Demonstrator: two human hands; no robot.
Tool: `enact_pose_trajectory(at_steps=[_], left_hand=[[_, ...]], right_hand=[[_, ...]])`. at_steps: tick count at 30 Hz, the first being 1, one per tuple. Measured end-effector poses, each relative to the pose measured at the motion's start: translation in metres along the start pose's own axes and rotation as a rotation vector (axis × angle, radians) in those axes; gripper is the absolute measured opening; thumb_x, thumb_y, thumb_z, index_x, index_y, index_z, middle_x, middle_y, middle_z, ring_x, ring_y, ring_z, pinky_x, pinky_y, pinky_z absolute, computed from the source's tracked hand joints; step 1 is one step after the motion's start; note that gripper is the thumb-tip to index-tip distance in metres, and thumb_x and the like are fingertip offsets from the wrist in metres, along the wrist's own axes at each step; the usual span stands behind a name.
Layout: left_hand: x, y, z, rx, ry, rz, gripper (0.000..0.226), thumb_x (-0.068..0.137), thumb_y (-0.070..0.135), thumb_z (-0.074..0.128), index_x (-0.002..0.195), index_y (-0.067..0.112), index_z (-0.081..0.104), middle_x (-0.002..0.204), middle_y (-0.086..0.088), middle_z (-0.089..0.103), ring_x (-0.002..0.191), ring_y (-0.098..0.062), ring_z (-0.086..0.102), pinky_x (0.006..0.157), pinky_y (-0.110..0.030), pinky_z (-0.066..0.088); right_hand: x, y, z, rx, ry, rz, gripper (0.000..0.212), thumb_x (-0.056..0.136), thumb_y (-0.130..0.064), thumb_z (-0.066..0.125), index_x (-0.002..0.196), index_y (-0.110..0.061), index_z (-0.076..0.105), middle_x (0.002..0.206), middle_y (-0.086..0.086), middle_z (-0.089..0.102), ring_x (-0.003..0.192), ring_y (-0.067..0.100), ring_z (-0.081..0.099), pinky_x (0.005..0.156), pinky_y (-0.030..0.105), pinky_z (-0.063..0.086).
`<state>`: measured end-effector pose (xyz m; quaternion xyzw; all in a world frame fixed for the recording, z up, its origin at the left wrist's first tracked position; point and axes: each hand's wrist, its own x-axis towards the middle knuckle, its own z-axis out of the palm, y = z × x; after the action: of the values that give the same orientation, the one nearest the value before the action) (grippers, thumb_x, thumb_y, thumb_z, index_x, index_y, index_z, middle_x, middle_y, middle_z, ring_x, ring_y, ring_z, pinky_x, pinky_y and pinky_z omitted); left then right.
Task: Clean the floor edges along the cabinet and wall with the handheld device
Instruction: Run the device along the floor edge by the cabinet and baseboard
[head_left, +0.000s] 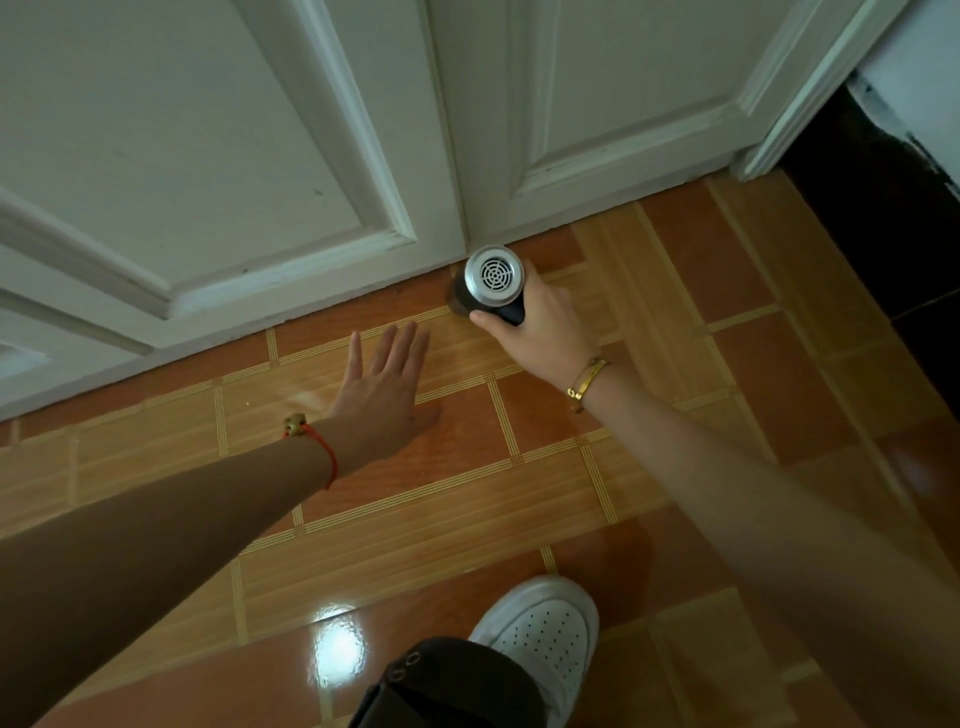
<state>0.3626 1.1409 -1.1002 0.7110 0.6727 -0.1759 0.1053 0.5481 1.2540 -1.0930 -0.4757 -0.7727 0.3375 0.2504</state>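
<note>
White cabinet doors (208, 156), two of them, met the tiled floor (519, 493), and one handheld device (491, 286) pointed down at the floor edge by their seam. The right hand (540, 322) gripped its dark body; the left hand (374, 400) stretched flat, fingers straight, holding nothing. One white shoe (545, 629) showed.

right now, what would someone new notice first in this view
The black handheld device with a round silver grille stands out, gripped by the right hand, its far end at the floor edge where the two white panelled cabinet doors meet. The left hand is spread open low over the glossy orange tiled floor, and a white perforated shoe shows at the bottom.
</note>
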Motion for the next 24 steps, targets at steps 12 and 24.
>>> enact_pose_trajectory(at_steps=[12, 24], left_hand=[[-0.012, -0.011, 0.009, -0.004, -0.035, -0.021, 0.09, 0.092, 0.066, 0.019, 0.155, 0.011, -0.014, 0.165, -0.009, -0.013, 0.152, -0.029, -0.011, 0.12, -0.057, -0.009], [-0.032, -0.027, 0.018, -0.068, -0.028, -0.063, 0.09, 0.093, 0.063, 0.027, 0.156, 0.011, -0.01, 0.166, -0.01, -0.007, 0.153, -0.029, -0.007, 0.12, -0.059, -0.007]], right_hand=[[0.007, 0.001, 0.008, 0.025, 0.174, 0.079, 0.055, 0.081, -0.045, 0.07, 0.123, -0.015, 0.05, 0.106, -0.003, 0.068, 0.089, 0.014, 0.067, 0.068, 0.03, 0.057], [-0.015, -0.038, 0.067, -0.137, -0.078, -0.22, 0.059, 0.088, -0.047, 0.062, 0.134, -0.019, 0.04, 0.088, -0.001, 0.069, 0.06, 0.014, 0.063, 0.042, 0.026, 0.045]])
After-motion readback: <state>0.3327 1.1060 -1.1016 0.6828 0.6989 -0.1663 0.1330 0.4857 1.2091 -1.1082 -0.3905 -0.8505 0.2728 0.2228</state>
